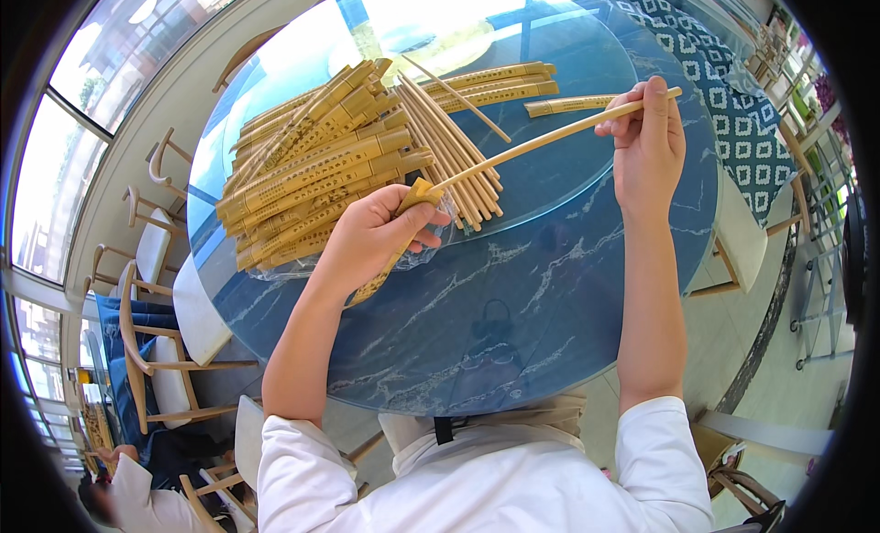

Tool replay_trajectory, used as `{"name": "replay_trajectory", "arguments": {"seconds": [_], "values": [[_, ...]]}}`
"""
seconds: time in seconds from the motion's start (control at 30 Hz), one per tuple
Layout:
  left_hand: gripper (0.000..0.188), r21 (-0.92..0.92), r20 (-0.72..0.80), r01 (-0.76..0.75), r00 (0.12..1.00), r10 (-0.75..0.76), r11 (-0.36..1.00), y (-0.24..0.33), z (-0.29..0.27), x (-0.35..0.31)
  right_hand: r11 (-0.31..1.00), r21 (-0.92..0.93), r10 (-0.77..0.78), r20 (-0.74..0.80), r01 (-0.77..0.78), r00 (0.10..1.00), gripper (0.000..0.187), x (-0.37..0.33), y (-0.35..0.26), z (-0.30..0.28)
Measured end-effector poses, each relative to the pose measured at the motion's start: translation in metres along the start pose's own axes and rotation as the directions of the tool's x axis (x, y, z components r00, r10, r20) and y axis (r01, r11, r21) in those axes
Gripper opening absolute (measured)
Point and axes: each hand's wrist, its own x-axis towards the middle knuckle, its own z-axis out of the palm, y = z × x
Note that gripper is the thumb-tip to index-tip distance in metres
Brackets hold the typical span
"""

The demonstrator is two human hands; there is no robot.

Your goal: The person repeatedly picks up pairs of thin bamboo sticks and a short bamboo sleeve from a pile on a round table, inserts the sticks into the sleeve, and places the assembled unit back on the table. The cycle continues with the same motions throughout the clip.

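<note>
My left hand (371, 238) is closed round a yellow-brown printed paper sleeve (421, 193), whose lower part hangs below the fingers. From the sleeve's mouth, pale wooden chopsticks (550, 137) slant up to the right; whether one or a pair cannot be made out. My right hand (649, 153) pinches their far end between thumb and fingers. Beyond my left hand lies a heap of chopsticks in paper sleeves (316, 171), partly on clear plastic. Right of it rests a bundle of bare chopsticks (445, 143), with one stray chopstick (477, 111) across its upper part.
The round blue marbled table (541, 304) carries a glass turntable (587, 180). More sleeved chopsticks (500, 79) and a lone sleeve (568, 105) lie farther back. Wooden chairs (137, 350) stand at left, a patterned cloth (747, 157) at right. Another person (137, 496) shows at lower left.
</note>
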Motion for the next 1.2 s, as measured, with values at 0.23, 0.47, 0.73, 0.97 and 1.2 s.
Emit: {"name": "replay_trajectory", "arguments": {"seconds": [0.23,0.47,0.73,0.97,1.2], "values": [[0.031,0.049,-0.023,0.003,1.000,-0.002,0.999,0.002,0.001,0.000,0.999,-0.047,-0.011,-0.019,0.010,1.000,0.034,-0.001,0.000,0.001],[0.032,0.060,-0.037,0.001,0.999,0.001,0.998,0.002,-0.001,0.000,0.998,-0.002,-0.057,-0.052,0.057,0.997,0.035,0.004,-0.006,-0.004],[0.033,0.021,-0.007,-0.017,1.000,0.017,1.000,-0.004,0.000,0.001,0.998,-0.059,-0.018,-0.054,0.015,0.998,0.037,0.000,-0.004,0.002],[0.033,0.033,-0.024,0.000,1.000,0.001,0.999,-0.002,0.000,0.002,0.998,-0.035,-0.058,-0.043,0.056,0.997,0.037,0.003,-0.007,-0.002],[0.033,0.026,0.001,-0.019,1.000,0.019,0.999,-0.002,0.001,0.002,0.999,-0.035,-0.030,-0.022,0.029,0.999,0.036,0.000,-0.006,0.002]]}}
